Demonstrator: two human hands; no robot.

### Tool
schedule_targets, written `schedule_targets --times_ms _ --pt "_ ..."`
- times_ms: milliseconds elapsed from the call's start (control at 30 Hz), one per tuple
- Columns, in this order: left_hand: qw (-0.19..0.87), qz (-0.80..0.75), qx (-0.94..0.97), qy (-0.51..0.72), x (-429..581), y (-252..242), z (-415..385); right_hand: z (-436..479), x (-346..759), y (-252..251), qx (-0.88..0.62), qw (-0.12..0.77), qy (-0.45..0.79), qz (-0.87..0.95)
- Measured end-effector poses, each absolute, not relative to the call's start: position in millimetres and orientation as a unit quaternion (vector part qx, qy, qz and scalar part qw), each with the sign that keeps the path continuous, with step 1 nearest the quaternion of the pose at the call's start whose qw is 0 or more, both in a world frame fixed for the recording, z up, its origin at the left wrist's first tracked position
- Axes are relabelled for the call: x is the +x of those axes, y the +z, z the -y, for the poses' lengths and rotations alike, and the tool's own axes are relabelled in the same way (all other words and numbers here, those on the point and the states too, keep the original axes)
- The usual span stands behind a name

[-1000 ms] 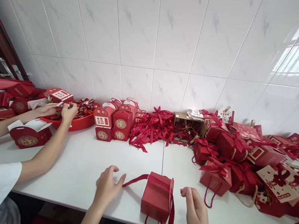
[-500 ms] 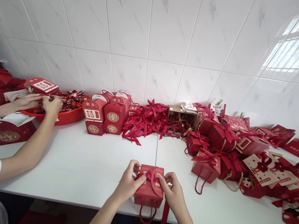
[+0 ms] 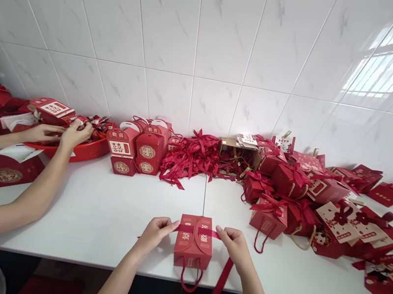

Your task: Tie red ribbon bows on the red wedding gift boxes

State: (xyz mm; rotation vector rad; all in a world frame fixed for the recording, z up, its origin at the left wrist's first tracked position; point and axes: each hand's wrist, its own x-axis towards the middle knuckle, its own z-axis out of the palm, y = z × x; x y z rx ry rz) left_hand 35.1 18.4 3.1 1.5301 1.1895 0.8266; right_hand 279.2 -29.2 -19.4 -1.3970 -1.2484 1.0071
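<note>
A small red gift box [image 3: 194, 243] with gold print stands at the near edge of the white table [image 3: 107, 212], its cord handle hanging over the edge. A red ribbon [image 3: 198, 230] lies stretched across its top. My left hand [image 3: 155, 232] pinches the ribbon at the box's left side, fingers closed. My right hand [image 3: 236, 245] pinches the ribbon at the right side, and the loose end [image 3: 220, 280] hangs down off the table.
A pile of loose red ribbons [image 3: 189, 156] lies by the tiled wall. Tied red boxes [image 3: 269, 218] and flat red bags crowd the right. On the left another person's hands [image 3: 64, 133] reach into a red tray of sweets [image 3: 84, 149], next to upright boxes [image 3: 123, 153].
My hands came together over the box top, then moved apart to its sides, drawing the ribbon taut across it. The view shifted down and right. The other person's hands stayed at the tray.
</note>
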Motion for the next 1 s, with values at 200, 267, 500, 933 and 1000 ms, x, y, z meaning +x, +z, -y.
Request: schedule_targets --times_ms 200,267,500,933,1000 --pt "0.477 -0.483 0.637 0.366 34 -11 -18 30 279 -22 -0.589 0.491 0.364 0.529" --pt "0.435 -0.502 0.627 0.406 29 -15 -16 34 283 -20 -0.598 0.514 0.324 0.523" --pt "0.302 -0.543 0.673 0.402 9 -7 19 67 284 -14 -0.626 0.482 0.337 0.512" --pt "0.596 -0.484 0.365 0.525 42 -4 29 64 241 -29 -0.213 0.669 0.712 -0.023" --pt "0.658 -0.418 0.276 0.562 46 2 26 61 245 -28 -0.191 0.672 0.711 -0.08"
